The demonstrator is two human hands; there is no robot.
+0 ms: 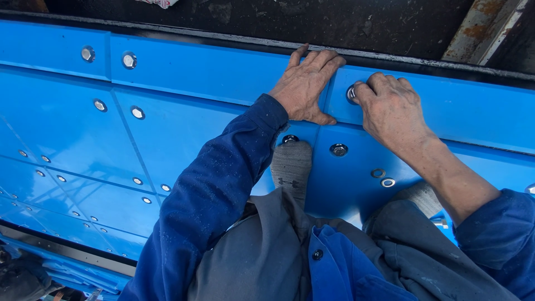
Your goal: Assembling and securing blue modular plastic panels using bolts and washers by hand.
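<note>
My left hand (305, 86) lies flat on the upper blue panel (212, 69), fingers spread and reaching the dark top edge. My right hand (390, 106) is just to its right, with thumb and fingertips pinched around a silver bolt (351, 93) set in the blue panel. Below the hands, two more bolts sit in the lower panel, a dark one (290, 139) and a silver one (338, 149). Two loose washers (383, 178) lie on the blue surface near my right forearm. Both my arms wear blue sleeves.
Blue panels (83, 145) joined by seams and dotted with several bolts stretch to the left and down. A dark, dirty surface (278, 19) runs above the top edge, with a rusty metal piece (479, 28) at upper right. My grey-socked feet (291, 167) rest on the panel.
</note>
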